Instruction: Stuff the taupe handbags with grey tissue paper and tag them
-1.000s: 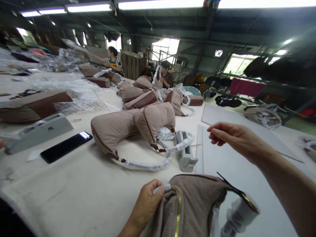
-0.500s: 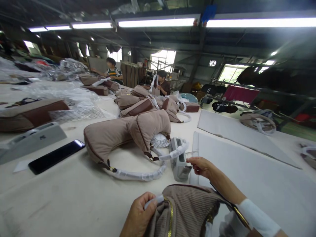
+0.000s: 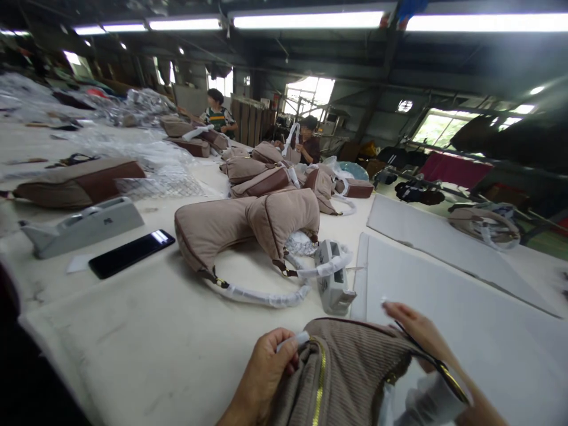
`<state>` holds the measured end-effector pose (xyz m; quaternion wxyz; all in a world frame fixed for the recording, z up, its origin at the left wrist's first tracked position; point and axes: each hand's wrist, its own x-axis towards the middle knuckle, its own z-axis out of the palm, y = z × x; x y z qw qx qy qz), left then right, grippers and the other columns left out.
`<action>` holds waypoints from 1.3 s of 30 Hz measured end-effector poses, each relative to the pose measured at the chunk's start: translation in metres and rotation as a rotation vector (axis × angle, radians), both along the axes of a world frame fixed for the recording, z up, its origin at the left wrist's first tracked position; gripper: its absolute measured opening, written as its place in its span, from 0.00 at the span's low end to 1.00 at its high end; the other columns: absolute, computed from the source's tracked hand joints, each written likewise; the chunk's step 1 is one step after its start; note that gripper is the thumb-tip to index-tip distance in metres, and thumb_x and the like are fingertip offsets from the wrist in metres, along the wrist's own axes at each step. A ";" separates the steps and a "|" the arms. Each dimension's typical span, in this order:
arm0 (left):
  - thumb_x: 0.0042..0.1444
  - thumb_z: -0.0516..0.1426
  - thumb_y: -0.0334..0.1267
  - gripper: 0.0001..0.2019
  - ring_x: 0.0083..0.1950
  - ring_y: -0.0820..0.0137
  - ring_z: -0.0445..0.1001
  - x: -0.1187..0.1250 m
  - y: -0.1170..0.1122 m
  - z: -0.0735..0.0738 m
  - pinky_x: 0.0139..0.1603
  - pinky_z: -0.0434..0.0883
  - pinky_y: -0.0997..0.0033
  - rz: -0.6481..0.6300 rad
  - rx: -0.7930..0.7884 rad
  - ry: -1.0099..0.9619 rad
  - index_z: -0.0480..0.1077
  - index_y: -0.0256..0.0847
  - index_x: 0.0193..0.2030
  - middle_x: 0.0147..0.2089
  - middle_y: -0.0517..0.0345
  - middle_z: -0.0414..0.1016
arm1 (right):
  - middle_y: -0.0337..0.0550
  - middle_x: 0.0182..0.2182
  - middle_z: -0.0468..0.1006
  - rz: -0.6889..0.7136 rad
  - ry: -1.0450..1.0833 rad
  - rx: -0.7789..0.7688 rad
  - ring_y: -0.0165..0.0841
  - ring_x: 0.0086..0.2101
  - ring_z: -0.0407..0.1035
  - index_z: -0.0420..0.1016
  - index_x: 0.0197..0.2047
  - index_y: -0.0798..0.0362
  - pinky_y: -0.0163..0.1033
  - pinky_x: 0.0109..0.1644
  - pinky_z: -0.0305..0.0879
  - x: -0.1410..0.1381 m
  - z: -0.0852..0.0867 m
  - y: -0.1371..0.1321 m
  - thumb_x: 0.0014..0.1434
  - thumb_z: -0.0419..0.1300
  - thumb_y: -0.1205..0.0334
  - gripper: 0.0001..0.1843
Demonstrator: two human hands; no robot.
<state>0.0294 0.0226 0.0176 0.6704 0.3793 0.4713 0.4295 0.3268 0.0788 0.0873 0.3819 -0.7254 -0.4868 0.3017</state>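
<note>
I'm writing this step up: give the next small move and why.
Probably bring the right hand across to the white wrap: the left hand pinches it by the gold zipper of the ribbed bag, and the right seems to hold a pale scrap, perhaps tape.

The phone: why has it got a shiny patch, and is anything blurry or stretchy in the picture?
Head view: the phone has glare near its far end, probably reflected light; head view, top: the lamps glow plain white, and the right corner looks hazy; head view, edges: things seem stretched, perhaps by a wide lens; head view, bottom: the ribbed bag is clear enough to show its ribs.
</note>
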 end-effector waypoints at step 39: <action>0.57 0.52 0.36 0.10 0.39 0.67 0.74 0.034 -0.032 0.037 0.42 0.69 0.70 -0.054 0.342 0.219 0.72 0.37 0.41 0.38 0.53 0.77 | 0.35 0.16 0.71 0.227 0.104 -0.731 0.20 0.14 0.62 0.69 0.24 0.58 0.23 0.13 0.56 -0.143 0.062 -0.064 0.56 0.55 0.71 0.09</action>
